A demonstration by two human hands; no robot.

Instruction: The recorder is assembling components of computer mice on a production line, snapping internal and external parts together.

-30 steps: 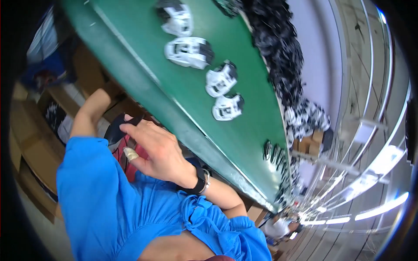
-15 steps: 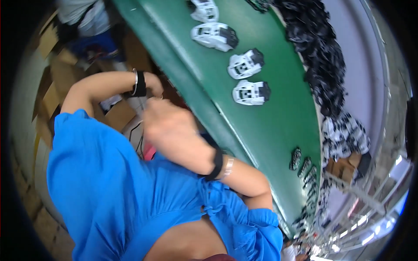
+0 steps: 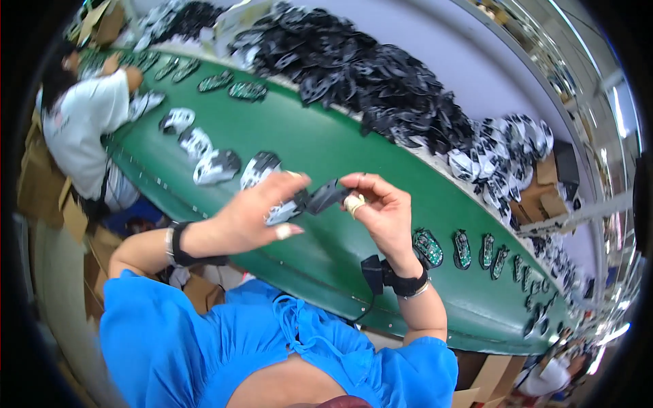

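Above the green table [image 3: 381,272], my left hand [image 3: 248,214] grips a light-grey and black plastic shell [image 3: 282,212], which looks like part of a computer mouse. My right hand [image 3: 386,212] pinches a black curved plastic piece [image 3: 326,196] between thumb and fingertips. The two parts meet or nearly meet between my hands; whether they are joined I cannot tell. Pale coverings wrap some of my fingertips. Just beyond my left hand lies another white and black mouse shell [image 3: 258,166], and more such shells [image 3: 216,166] run off to the left.
Green circuit boards [image 3: 427,248] lie in a row along the right of the table, with others [image 3: 248,90] at its far left. Black plastic parts [image 3: 360,68] are heaped behind, beside white and black ones [image 3: 503,153]. A co-worker [image 3: 88,129] sits at the left; cardboard boxes [image 3: 541,190] stand behind.
The view has swung round to show more of the table. My hands, earlier close together below the table edge, are now raised over the table with plastic parts in them.
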